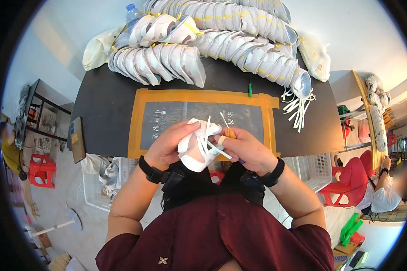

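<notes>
Leftmost, a red plastic stool on the floor, beside the black table. Nearer centre, left hand cupped around the side of a white shoe upper, fingers wrapped over it, holding it just above the table's near edge. Against it on the right, right hand pinched on a thin tool with an orange handle, white laces trailing between both hands. Behind, stacked white shoe uppers along the far edge; loose white strips further right
</notes>
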Tool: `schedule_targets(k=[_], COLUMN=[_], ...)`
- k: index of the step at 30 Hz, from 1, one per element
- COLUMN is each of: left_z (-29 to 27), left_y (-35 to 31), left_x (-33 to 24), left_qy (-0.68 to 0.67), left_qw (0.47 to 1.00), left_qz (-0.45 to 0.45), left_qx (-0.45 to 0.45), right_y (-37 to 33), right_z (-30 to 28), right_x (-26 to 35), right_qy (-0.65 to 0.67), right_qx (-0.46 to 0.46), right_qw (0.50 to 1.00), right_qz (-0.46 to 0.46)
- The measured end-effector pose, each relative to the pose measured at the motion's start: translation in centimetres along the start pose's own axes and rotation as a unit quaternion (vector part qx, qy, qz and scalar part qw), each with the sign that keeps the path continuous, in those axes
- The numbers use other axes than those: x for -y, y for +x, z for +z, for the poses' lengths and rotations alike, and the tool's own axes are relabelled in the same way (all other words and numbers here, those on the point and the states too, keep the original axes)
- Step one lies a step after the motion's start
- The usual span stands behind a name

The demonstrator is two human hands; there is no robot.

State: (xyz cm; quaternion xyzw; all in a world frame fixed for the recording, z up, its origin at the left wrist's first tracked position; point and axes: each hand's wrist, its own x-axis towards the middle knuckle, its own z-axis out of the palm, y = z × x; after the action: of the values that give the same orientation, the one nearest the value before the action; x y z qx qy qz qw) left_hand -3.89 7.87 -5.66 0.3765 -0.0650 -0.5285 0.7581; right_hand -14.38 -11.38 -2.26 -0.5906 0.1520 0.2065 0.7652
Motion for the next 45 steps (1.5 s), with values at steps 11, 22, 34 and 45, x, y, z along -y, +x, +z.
schedule_targets(k=[11,22,34,45], left_z=[-1.2,1.7,3.1,1.9], left_y=[0.3,-3.3,-2.3,-3.8], left_x=[-0.2,4.3,5.3,4.9], left_qy=[-0.002,0.078,0.338,0.618], left_qw=[1.000,0.947,0.854,0.690], left_qz=[-0.006,0.248,0.320,0.305], left_qx=[-0.018,-0.190,-0.231,-0.222], right_y=[1.1,1.1,2.5,1.4], right_z=[-0.4,0.4,2.2,2.5], right_x=[-0.4,-1.3,-3.3,-3.4], right_qy=[-0.072,0.018,0.035,0.119], right_qx=[0.052,-0.127,-0.123,-0.076], right_qw=[0.996,0.982,0.964,0.973], right_qz=[-0.021,-0.136,-0.234,-0.182])
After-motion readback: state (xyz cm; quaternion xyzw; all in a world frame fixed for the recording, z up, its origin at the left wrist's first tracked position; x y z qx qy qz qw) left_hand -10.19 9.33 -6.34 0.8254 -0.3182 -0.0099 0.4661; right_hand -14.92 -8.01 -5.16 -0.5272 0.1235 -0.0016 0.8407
